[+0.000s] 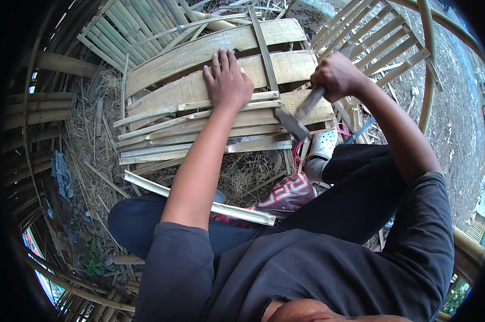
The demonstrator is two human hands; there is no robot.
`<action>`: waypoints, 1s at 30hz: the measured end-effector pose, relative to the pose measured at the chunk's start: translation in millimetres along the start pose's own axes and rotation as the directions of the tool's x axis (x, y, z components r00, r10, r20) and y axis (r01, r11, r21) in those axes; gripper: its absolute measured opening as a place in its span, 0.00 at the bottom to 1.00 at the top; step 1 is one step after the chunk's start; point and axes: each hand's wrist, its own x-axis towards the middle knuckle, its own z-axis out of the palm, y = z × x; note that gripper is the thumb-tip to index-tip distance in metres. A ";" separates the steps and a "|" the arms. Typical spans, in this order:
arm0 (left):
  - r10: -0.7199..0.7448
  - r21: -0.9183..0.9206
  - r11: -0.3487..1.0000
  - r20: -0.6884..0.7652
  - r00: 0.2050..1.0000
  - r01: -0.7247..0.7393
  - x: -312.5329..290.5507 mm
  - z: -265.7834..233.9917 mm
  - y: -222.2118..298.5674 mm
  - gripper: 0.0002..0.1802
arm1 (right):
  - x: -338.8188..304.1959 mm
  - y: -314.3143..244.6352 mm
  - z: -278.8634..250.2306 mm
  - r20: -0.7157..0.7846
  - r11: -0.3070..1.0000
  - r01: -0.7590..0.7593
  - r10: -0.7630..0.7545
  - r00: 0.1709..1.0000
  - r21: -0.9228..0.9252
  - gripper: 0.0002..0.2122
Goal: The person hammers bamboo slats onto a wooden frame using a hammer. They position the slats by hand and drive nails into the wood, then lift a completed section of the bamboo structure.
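My left hand (229, 83) lies with its fingers stretched out on a slatted panel of pale wooden boards (173, 102). Its wrist passes over several narrow bamboo strips (162, 127) at the panel's near side. My right hand (336, 76) is closed around the handle of a hammer (292, 124). The hammer's dark metal head hangs over the panel's near right part, close to the ends of the narrow strips. A thin dark crosspiece (263, 48) runs over the boards between my two hands.
Across my lap lies a split bamboo strip (242, 213). By my foot in its white clog (324, 144) is a dark red printed bag (291, 194). Slatted bamboo panels stand at far left (130, 32) and far right (384, 45). Straw and scraps (100, 126) litter the ground.
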 end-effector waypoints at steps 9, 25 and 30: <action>-0.006 -0.005 1.000 0.006 1.000 0.006 0.2 -1.4 -0.4 0.35 | 5.6 -3.5 0.4 -0.103 0.985 0.161 -0.154 0.983 0.062 0.04; 0.006 0.015 1.000 0.007 1.000 -0.006 -0.3 -1.6 1.4 0.35 | -6.2 9.8 6.5 -0.144 0.996 0.064 -0.053 0.988 0.069 0.04; -0.009 0.004 1.000 0.003 1.000 0.009 -0.3 -1.0 0.0 0.35 | -3.3 11.3 7.1 -0.155 1.000 0.009 -0.013 0.988 -0.027 0.05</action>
